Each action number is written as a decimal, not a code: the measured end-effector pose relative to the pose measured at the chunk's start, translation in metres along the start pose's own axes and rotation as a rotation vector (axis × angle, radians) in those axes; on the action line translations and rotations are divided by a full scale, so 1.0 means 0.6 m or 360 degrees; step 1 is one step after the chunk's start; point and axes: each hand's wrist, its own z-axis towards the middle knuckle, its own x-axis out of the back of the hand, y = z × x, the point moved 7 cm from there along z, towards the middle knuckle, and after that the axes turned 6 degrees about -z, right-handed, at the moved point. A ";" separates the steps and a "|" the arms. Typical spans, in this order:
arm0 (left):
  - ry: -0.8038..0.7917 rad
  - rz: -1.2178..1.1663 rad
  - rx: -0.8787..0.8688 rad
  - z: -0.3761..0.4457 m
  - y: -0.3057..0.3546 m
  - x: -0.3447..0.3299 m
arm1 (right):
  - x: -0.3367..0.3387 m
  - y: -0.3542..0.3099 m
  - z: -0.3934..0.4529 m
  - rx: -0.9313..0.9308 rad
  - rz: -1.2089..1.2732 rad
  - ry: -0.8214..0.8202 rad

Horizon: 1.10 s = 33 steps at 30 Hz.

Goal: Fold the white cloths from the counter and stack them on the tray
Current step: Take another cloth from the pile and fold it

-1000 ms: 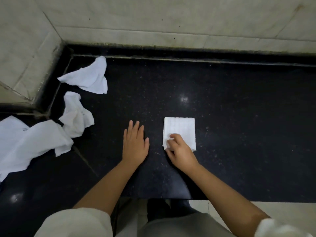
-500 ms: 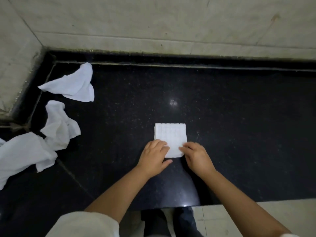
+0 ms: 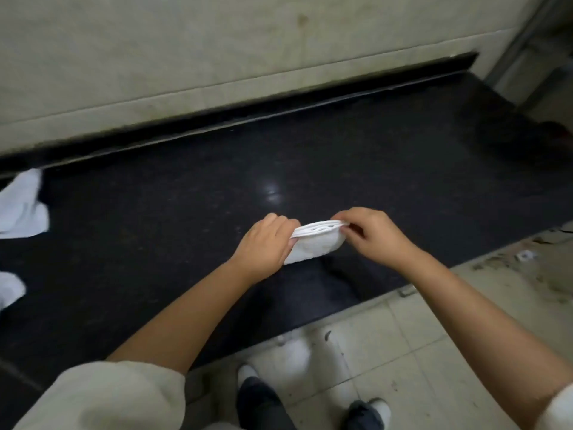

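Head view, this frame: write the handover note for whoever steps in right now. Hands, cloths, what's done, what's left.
Left hand: closed on the left end of the folded white cloth.
Right hand: fingers pinching the cloth's right end.
The cloth is lifted off the black counter, layered edges facing up, held between both hands.
Done: this cloth is folded into a small bundle.
Left: carry it to the tray, which is not in view. At least two unfolded cloths remain at the counter's left edge, one further back, one nearer; fold and stack those too.
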 end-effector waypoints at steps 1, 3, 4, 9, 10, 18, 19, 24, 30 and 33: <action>-0.0057 -0.0056 0.0005 0.032 0.044 -0.006 | 0.036 0.034 -0.024 -0.0057 0.0012 0.0024; -0.0177 -0.0177 0.0062 0.095 0.127 -0.026 | 0.105 0.104 -0.075 -0.0181 0.0013 0.0077; -0.0220 -0.0232 0.0050 0.126 0.170 -0.036 | 0.139 0.138 -0.101 -0.0239 0.0001 0.0116; -0.0335 -0.0333 -0.0170 0.277 0.381 -0.078 | 0.305 0.280 -0.221 -0.0444 -0.0145 0.0243; -0.0381 -0.0308 -0.0229 0.306 0.421 -0.086 | 0.336 0.308 -0.239 -0.0473 -0.0193 0.0245; -0.0419 -0.0336 -0.0598 0.544 0.640 -0.091 | 0.578 0.509 -0.320 -0.0654 -0.0272 0.0177; -0.0390 -0.0347 -0.0632 0.577 0.659 -0.089 | 0.606 0.534 -0.320 -0.0672 -0.0257 0.0204; -0.0311 -0.0312 -0.0764 0.762 0.735 -0.089 | 0.741 0.662 -0.267 -0.0633 -0.0339 0.0254; -0.0162 -0.0519 -0.0729 1.013 0.786 -0.056 | 0.912 0.820 -0.168 -0.0634 -0.0325 0.0318; -0.0063 -0.0517 -0.0667 1.117 0.810 -0.041 | 0.985 0.885 -0.126 -0.0623 -0.0350 0.0403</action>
